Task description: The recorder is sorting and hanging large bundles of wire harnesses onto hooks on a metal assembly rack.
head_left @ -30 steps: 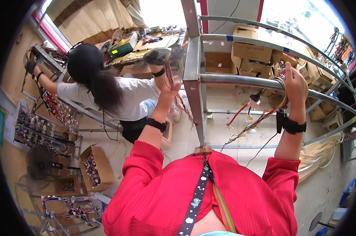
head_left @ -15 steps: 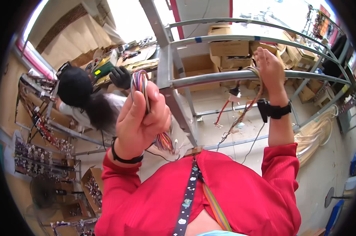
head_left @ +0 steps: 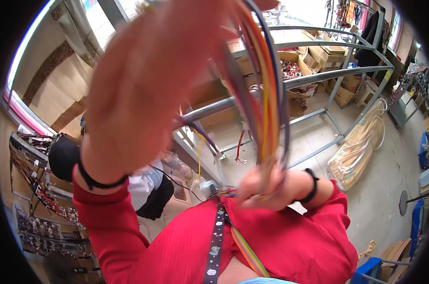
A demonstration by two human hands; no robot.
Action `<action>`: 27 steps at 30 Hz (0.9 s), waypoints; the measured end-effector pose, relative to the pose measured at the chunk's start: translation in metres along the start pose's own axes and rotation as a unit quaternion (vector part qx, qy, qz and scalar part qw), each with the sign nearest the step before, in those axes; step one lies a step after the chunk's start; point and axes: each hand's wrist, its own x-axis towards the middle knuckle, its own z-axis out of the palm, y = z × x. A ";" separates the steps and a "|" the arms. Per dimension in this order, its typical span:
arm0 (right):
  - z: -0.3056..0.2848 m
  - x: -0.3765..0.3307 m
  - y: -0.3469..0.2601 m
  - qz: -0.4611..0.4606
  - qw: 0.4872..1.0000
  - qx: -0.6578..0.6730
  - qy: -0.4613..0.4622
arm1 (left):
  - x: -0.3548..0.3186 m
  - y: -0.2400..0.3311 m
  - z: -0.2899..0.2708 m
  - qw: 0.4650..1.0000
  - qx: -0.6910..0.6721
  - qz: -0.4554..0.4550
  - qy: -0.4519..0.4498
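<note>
My left hand (head_left: 153, 80) is raised high, large and blurred. Its fingers close round the upper part of a bundle of multicoloured wires (head_left: 271, 104), with orange, yellow, blue and grey strands. The bundle hangs in a long loop down to my right hand (head_left: 266, 187), which grips the lower part in front of my chest. Motion smears both hands somewhat, and the fingertips of the left are partly cut off at the top edge. A few loose wire ends (head_left: 205, 137), purple and yellow, dangle beside my left wrist.
A grey metal frame (head_left: 337, 73) with curved rails stands ahead, with cardboard boxes (head_left: 330, 57) behind it. A co-worker with dark hair (head_left: 64, 156) is at the left, near racks hung with wiring (head_left: 48, 232). Pale tubing (head_left: 359, 151) lies bundled on the floor at right.
My left hand has risen toward the camera with the wires. My right hand has left the rail and come down to the bundle's lower part. The view has shifted rightward.
</note>
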 end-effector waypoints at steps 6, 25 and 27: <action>-0.070 -0.059 -0.113 -0.152 0.922 0.103 0.342 | 0.103 -0.081 0.004 0.750 -0.547 0.335 -0.158; -0.120 -0.144 -0.098 0.255 0.799 -0.140 0.526 | 0.114 -0.112 0.106 0.843 0.144 -0.103 -0.508; -0.122 -0.149 -0.079 0.279 0.798 -0.143 0.514 | 0.103 -0.124 0.112 0.841 0.133 -0.131 -0.507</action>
